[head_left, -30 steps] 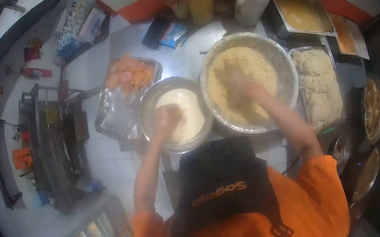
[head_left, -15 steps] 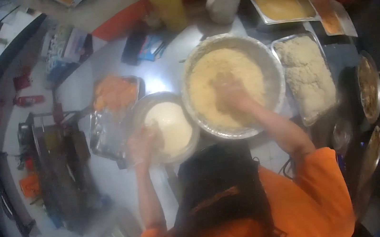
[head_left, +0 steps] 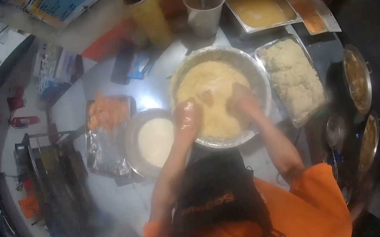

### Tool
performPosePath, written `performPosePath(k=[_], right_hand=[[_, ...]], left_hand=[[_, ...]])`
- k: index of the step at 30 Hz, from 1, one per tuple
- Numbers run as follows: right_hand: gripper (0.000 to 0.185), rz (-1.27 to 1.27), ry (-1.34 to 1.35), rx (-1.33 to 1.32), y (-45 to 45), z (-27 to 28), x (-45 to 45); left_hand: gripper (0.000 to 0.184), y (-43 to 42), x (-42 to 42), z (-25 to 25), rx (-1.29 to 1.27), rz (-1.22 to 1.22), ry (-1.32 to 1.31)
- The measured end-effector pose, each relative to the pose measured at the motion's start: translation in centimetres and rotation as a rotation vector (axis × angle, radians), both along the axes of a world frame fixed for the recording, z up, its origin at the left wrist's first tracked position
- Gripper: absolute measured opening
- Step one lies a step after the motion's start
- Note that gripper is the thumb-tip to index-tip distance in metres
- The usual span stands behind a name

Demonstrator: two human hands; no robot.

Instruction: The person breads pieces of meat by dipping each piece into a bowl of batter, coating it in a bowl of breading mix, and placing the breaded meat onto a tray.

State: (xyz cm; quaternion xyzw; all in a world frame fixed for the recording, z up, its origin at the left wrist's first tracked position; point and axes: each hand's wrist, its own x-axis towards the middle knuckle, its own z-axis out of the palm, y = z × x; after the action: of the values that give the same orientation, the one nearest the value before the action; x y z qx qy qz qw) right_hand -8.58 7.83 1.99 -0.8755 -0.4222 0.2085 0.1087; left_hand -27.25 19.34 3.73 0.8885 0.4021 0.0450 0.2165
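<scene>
A large metal bowl [head_left: 262, 78] holds pale yellow crumbs [head_left: 219, 119], with a small pinkish piece [head_left: 207, 97] lying on them. At the bowl's left side is my left hand [head_left: 188, 117], wet and shiny; its fingers are hard to make out. My right hand [head_left: 245, 101] reaches into the crumbs on the right, its fingertips hidden or blurred. To the left, a smaller bowl [head_left: 132, 147] contains white batter [head_left: 155, 142]. Beyond it, a tray [head_left: 90, 155] carries orange-pink pieces [head_left: 107, 111] and clear plastic.
At right lies a tray of crumb-coated pieces [head_left: 293, 81]. Farther back stand a yellow cylinder [head_left: 150, 20], a white jug [head_left: 205, 13] and a deep pan of yellow liquid [head_left: 259, 8]. Round pans [head_left: 357, 79] sit at far right. A blue packet [head_left: 138, 66] lies behind the bowls.
My left hand has left the batter bowl and moved right into the crumb bowl. A small pinkish piece now shows on the crumbs. My right hand has shifted toward the bowl's right side. The view has turned.
</scene>
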Motion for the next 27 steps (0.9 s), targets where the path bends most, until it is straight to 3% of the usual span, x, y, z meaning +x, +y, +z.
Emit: performPosePath(k=[1, 4, 5, 7, 8, 9, 11, 13, 15, 16, 17, 19, 21, 25, 27], right_hand=[[0.029, 0.048, 0.095, 0.103, -0.1, 0.0, 0.4], [0.033, 0.081, 0.097, 0.025, 0.6, 2.2, -0.4], [0.035, 0.141, 0.048, -0.069, 0.4, 0.1, -1.0], [0.039, 0.171, 0.021, -0.106, 0.4, -2.5, -1.6], [0.042, 0.149, 0.043, -0.051, 0.4, -2.7, -1.1], [0.042, 0.152, 0.046, -0.059, 0.3, 0.7, -0.9], [0.046, 0.054, 0.317, 0.006, 0.6, 4.3, -0.6], [0.046, 0.161, 0.213, -0.023, 0.3, -4.2, -1.6], [0.045, 0.275, 0.085, -0.032, 1.2, -5.2, -1.9], [0.045, 0.17, 0.096, 0.028, 1.8, -1.9, -3.2], [0.044, 0.069, 0.112, 0.085, 2.2, 0.0, -4.1], [0.04, 0.076, 0.153, -0.066, 2.7, 0.3, -4.5], [0.036, 0.071, 0.175, -0.212, 3.2, 0.4, -4.4], [0.043, 0.053, 0.247, -0.028, 3.9, 1.5, -4.7], [0.047, 0.031, 0.219, 0.055, 4.4, 1.4, -5.1]], left_hand=[[0.02, -0.1, 0.0, 0.2, -0.002, -0.005, 0.001], [0.017, 0.7, 0.1, -0.4, 0.189, -0.115, -0.25], [0.017, 1.7, 1.3, -2.0, -0.102, -0.102, -0.509], [0.016, 2.5, 2.0, -4.3, -0.406, -0.086, -0.765], [0.015, 2.9, 1.9, -5.4, -0.073, -0.17, -0.567], [0.014, 3.0, 1.4, -6.1, 0.247, -0.248, -0.35], [0.014, 3.0, -0.3, -4.3, 0.165, -0.254, -0.265], [0.013, 1.9, -1.7, -2.7, 0.069, -0.257, -0.178], [0.012, 1.9, -1.4, -1.9, 0.259, -0.332, 0.103], [0.012, 1.9, -1.8, -3.0, 0.257, -0.327, 0.105], [0.018, 1.8, -2.4, -4.8, -0.066, -0.146, -0.251], [0.025, 2.0, -2.6, -4.0, -0.382, 0.04, -0.598], [0.041, 2.0, -1.6, -2.4, 0.228, -0.14, -0.162], [0.049, 1.3, -0.6, -2.1, 0.278, -0.199, -0.223], [0.055, 0.5, -0.3, -4.9, 0.172, -0.315, 0.027]])
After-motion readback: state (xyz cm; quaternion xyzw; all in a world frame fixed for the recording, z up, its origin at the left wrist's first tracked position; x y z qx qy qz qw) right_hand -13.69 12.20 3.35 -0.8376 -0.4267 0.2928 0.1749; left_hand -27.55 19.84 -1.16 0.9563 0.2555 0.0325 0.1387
